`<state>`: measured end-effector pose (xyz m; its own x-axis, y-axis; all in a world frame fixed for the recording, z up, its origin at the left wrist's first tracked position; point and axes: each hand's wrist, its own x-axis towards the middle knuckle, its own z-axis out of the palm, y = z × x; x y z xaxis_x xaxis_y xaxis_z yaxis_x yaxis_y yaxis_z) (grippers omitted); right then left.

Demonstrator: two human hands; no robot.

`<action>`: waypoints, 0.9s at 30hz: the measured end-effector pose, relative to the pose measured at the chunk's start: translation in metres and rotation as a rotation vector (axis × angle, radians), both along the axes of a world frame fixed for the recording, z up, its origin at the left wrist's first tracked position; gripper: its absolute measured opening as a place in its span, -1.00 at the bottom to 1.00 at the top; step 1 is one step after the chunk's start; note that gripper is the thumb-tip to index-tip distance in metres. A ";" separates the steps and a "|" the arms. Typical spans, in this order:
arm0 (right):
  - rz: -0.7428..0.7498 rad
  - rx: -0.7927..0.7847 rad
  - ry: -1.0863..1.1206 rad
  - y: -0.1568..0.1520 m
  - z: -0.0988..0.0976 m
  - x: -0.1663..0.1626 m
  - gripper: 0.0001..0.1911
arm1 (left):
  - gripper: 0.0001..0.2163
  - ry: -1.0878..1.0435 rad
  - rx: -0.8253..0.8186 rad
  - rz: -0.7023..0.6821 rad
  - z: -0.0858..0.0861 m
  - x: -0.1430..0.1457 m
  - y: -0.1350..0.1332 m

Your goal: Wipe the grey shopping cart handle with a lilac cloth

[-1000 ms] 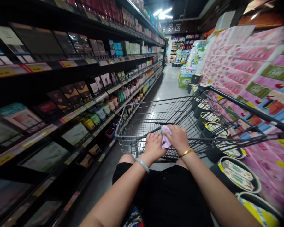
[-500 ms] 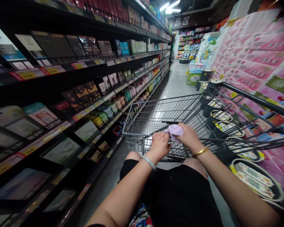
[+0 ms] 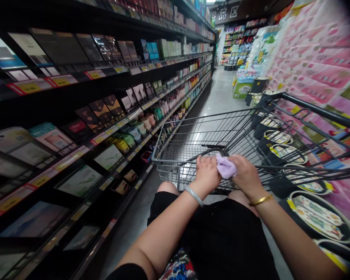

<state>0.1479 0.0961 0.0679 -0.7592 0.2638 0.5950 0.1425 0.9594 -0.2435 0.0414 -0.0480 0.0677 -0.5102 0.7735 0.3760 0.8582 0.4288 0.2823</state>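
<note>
In front of my knees stands a black wire shopping cart (image 3: 189, 134), turned sideways. My left hand (image 3: 207, 173) has its fingers curled over the cart's near top rail, with a pale bangle at the wrist. Beside it, my right hand (image 3: 247, 175) is closed on a crumpled light purple cloth (image 3: 226, 166) at the same rail. The cloth sits between both hands and touches the left one's fingers or lies right against them. The thumbs are mostly hidden. A gold bangle (image 3: 261, 200) circles my right wrist.
Along the left run long shelves (image 3: 61, 165) of boxed goods with price tags. Black bins (image 3: 321, 214) holding patterned packs line the right side, before stacked pink packages (image 3: 312, 58). The shiny aisle floor (image 3: 220, 87) stretches ahead to a green box (image 3: 241, 88).
Both hands and the purple cloth have shifted to the right along the rail, slightly downward. The view has tilted down a little; the cart stays close by.
</note>
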 end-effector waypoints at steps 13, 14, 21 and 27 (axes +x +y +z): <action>-0.271 -0.049 -0.019 0.026 0.017 0.017 -0.68 | -0.63 -0.019 -0.044 -0.157 0.004 0.006 0.018; -0.355 -0.059 0.024 0.029 0.017 0.021 -0.70 | -0.62 -0.017 -0.043 -0.151 0.004 0.006 0.019; -0.068 0.030 -0.015 0.025 0.009 0.027 -0.70 | -0.63 -0.005 -0.016 -0.165 0.002 0.018 0.038; -0.394 -0.060 0.167 0.031 0.005 0.034 -0.71 | -0.60 -0.005 -0.045 -0.162 0.005 0.022 0.042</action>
